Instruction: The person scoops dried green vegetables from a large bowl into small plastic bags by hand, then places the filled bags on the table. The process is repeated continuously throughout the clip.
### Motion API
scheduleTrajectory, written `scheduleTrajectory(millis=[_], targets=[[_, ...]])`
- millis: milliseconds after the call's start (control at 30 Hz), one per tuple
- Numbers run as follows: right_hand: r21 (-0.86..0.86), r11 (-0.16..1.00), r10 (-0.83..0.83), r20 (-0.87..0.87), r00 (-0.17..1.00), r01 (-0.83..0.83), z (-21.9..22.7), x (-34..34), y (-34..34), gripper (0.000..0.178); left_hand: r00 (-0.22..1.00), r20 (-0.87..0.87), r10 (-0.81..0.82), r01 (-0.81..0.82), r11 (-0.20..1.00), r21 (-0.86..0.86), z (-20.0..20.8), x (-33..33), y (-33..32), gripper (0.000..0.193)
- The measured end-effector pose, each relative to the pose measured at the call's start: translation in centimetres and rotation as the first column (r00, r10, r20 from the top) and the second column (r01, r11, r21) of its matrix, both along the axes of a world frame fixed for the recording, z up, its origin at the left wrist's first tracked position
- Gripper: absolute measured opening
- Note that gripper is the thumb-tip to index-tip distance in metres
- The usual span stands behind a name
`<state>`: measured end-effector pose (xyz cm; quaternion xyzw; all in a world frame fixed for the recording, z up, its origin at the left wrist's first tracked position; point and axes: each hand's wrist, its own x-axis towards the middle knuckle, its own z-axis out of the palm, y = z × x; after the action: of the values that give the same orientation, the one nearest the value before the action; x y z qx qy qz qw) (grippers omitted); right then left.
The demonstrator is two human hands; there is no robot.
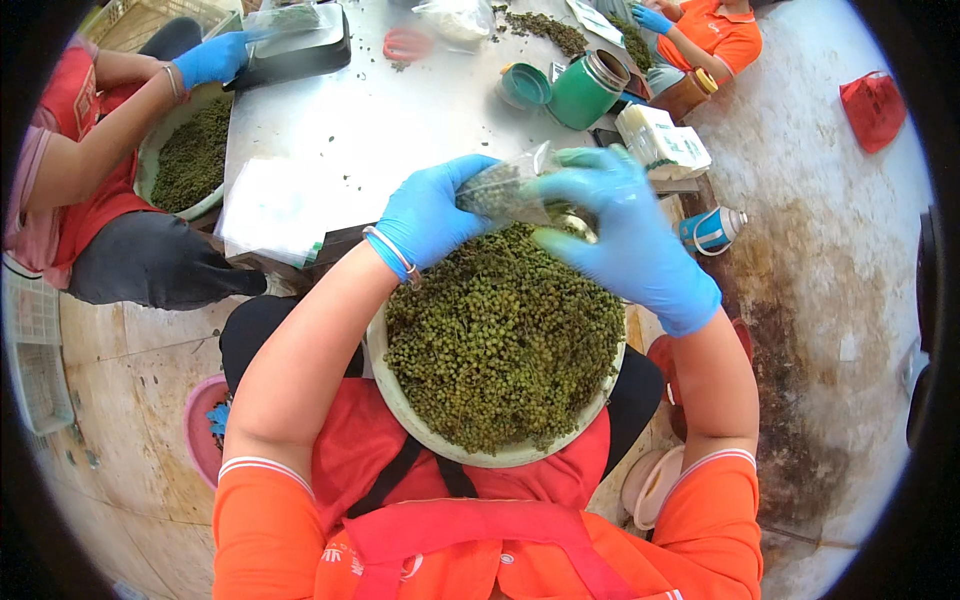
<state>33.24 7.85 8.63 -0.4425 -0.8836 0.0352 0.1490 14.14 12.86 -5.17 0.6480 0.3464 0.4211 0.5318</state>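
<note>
A clear plastic bag point(500, 190) partly filled with dark green grains is gripped by my left hand point(430, 215), in a blue glove. My right hand point(625, 225), gloved alike, is beside the bag's right end, slightly smeared by motion. Its thumb and fingers are apart; whether they touch the bag I cannot tell. Below both hands a pale round basin point(490, 460) rests on my lap. Small green peppercorn-like clusters point(500, 340) heap it full.
On the metal table point(370, 120) are flat clear bags point(270, 210), a green jar point(588, 90), its lid point(524, 86) and white packets point(660, 140). A co-worker's gloved hand point(213, 60) is over a black tray point(300, 60) at left. Another co-worker point(715, 40) sits far right. A blue container point(712, 230) stands right.
</note>
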Motion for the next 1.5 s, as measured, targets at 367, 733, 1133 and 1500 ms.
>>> scheduleTrajectory(millis=[367,733,1133,1500], targets=[[0.057,0.997,0.045,0.117,0.992,-0.052,-0.9,-0.6,0.1,0.038,0.997,0.056,0.049,-0.056,0.99,0.131,1.3,0.9,-1.1,0.053],[0.218,0.969,0.124,-0.015,0.992,-0.117,-2.4,-2.3,2.8,0.027,0.996,-0.075,0.05,-0.039,0.989,0.141,3.6,-1.2,-0.9,0.069],[0.258,0.957,0.168,-0.11,0.98,-0.135,-2.7,-2.7,5.7,0.025,0.808,0.23,0.542,-0.556,0.831,-0.004,0.0,-7.2,5.6,0.012],[-0.619,0.759,0.317,0.078,0.945,-0.203,-10.4,-2.7,4.9,0.037,0.089,-0.617,0.782,-0.699,0.491,0.521,-4.2,-13.6,7.8,0.051]])
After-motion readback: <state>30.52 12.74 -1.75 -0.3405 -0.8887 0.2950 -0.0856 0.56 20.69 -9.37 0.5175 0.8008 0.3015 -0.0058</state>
